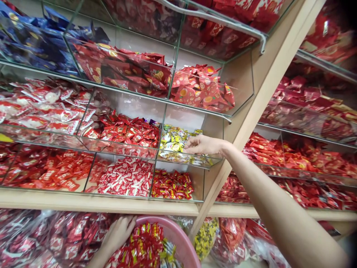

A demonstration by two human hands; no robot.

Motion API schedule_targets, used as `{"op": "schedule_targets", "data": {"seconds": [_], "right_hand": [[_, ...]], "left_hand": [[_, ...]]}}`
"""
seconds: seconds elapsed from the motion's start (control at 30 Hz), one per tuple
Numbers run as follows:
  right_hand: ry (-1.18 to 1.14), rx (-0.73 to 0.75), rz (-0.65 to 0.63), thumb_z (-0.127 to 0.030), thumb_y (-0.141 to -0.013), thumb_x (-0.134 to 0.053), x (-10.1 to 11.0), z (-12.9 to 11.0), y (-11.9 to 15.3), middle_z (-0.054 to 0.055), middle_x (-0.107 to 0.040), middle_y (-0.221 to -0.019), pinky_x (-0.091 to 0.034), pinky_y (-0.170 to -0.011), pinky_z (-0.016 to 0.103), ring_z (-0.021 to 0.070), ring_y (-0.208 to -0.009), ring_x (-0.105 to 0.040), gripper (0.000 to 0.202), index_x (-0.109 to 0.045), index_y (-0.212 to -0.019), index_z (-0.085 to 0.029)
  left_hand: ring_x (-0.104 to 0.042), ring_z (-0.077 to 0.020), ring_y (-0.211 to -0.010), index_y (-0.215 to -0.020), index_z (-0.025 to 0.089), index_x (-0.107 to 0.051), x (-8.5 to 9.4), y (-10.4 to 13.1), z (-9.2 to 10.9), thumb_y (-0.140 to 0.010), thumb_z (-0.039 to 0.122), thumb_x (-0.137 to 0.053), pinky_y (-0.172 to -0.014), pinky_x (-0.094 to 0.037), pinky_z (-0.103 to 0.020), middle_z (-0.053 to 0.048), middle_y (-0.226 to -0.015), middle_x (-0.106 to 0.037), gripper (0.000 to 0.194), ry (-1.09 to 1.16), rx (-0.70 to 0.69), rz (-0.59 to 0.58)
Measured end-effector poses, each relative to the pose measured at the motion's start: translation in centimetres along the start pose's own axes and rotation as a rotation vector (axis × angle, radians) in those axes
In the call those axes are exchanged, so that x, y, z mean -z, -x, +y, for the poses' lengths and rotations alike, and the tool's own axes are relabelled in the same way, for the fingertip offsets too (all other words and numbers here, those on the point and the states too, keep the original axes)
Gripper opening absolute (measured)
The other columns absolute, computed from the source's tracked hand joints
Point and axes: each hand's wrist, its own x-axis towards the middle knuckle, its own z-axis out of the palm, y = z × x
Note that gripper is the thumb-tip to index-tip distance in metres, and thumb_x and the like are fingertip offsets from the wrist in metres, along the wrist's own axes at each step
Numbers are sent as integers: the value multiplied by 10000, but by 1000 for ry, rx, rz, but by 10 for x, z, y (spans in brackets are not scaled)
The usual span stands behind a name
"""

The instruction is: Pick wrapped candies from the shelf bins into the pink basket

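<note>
Pink tub (182, 232): left hand (120, 231) lies at its rim; above it, right hand (198, 144) crosses a glass edge (182, 158) to yellow-wrapped sweets (173, 137), open room overhead; cannot tell either grip's closure.

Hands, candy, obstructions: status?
Right hand at yellow-wrapped candies in shelf bin, grip unclear. Left hand at rim of pink basin. Low glass panel fronts bin.

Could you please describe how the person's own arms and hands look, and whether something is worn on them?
The left hand and right hand wear no gloves, and I can make out no ring. No watch or bracelet shows at either wrist. The visible parts of the left forearm and right forearm are bare, without clear markings.
</note>
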Motion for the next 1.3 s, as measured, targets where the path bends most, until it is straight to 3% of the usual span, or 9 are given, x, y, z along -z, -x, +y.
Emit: {"op": "schedule_targets", "data": {"seconds": [0.23, 0.4, 0.63, 0.87, 1.0, 1.17, 1.3], "right_hand": [[-20, 57, -43, -406, -619, -673, 5, 13, 3, -29, -542, -624, -340, -553, 240, 81, -573, -419, 270, -645, -715, -155], [-42, 6, 87, -447, -642, -655, 13, 5, 14, -28, -523, -616, -320, -507, 232, 79, -551, -403, 308, -636, -734, -154], [-25, 152, 372, -438, -675, -610, 6, 5, -5, 8, -579, -689, -340, -552, 244, 93, -589, -432, 344, -647, -800, -120], [237, 283, 367, -432, -707, -574, -11, 18, -27, -41, -475, -597, -300, -532, 233, 92, -570, -377, 301, -632, -737, -138], [225, 272, 384, -423, -718, -578, -13, 19, -24, -21, -550, -687, -341, -580, 238, 107, -619, -434, 304, -642, -820, -144], [220, 286, 504, -295, -702, -630, -11, 10, -10, 63, -582, -953, -407, -684, 275, 127, -707, -497, 356, -590, -1020, -138], [301, 418, 439, -134, -713, -592, -9, -1, 0, 47, -530, -938, -411, -754, 295, 140, -793, -489, 169, -617, -876, -172]], "left_hand": [[-608, -225, -961, -964, 224, -628, 2, 1, 1, -895, 381, -287, -803, -421, -281, -62, -966, -673, 382, 43, 20, -4], [-598, -219, -983, -983, 231, -618, 3, 2, 1, -894, 382, -292, -827, -415, -274, -60, -990, -666, 370, 70, 10, 6], [-587, -220, -1001, -992, 230, -619, 2, 2, 0, -894, 373, -286, -846, -408, -285, -62, -1011, -658, 375, 50, 9, 11], [-592, -220, -988, -975, 244, -623, -2, 1, -3, -899, 393, -270, -825, -418, -278, -43, -981, -661, 390, 42, 5, 32], [-586, -225, -998, -967, 240, -624, -2, 1, -3, -899, 390, -271, -839, -411, -285, -47, -988, -658, 390, 47, 3, 26], [-580, -227, -1009, -1007, 242, -616, -2, 0, -5, -896, 388, -279, -829, -414, -290, -47, -1014, -656, 383, 67, 0, 15], [-581, -225, -1016, -1027, 248, -615, -3, -1, -6, -897, 394, -275, -832, -414, -289, -35, -1039, -655, 392, 83, -8, 18]]}}
